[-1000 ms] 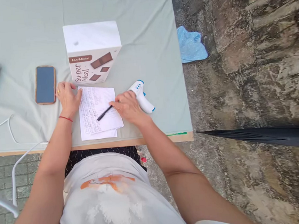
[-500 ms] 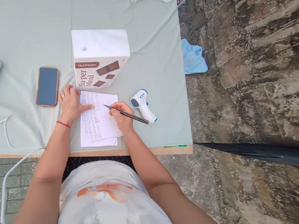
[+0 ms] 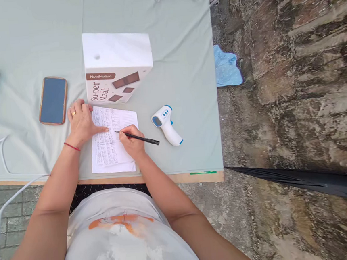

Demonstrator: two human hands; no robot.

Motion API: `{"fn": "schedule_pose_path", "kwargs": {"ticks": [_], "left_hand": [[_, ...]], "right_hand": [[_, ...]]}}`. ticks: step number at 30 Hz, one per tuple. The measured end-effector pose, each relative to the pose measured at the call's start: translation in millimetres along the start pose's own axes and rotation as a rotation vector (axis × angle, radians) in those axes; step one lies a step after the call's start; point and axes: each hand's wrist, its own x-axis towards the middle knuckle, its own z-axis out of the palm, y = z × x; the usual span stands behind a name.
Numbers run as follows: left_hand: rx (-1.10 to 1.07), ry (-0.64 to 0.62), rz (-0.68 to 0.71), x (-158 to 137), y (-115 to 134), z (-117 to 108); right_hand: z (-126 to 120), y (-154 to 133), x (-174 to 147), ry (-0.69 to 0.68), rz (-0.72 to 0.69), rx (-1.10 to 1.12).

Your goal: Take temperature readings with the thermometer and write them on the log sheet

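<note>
Pen [image 3: 137, 138] pinched in the right hand [image 3: 132, 143] fingers touches handwritten paper [image 3: 113, 137], pinned by the flat, open left hand [image 3: 81, 122], below a "NutriMotion Su-per Meal" box [image 3: 116, 68].

White orange-printed top, red wrist cord [image 3: 72, 146], gold ring [image 3: 73, 113]

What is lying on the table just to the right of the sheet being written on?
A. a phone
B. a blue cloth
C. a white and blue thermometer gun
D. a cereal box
C: the thermometer gun lies on the table cloth right of the paper, where the right hand holds the pen; the phone is left of it.
</note>
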Motion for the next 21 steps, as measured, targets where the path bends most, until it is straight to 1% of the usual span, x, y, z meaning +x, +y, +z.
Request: {"fn": "schedule_pose_path", "kwargs": {"ticks": [8,14,21], "left_hand": [[0.011,-0.01,-0.012,-0.2,2.1,-0.8],[0.002,-0.018,-0.013,0.1,2.0,-1.6],[-0.02,0.009,-0.011,0.7,1.1,0.2]], "right_hand": [[0.2,-3.1,0.2,-0.031,0.015,-0.042],[-0.3,-6.6,1.0,-0.033,0.011,-0.023],[-1.3,-7.6,2.6,-0.043,0.035,-0.033]]}}
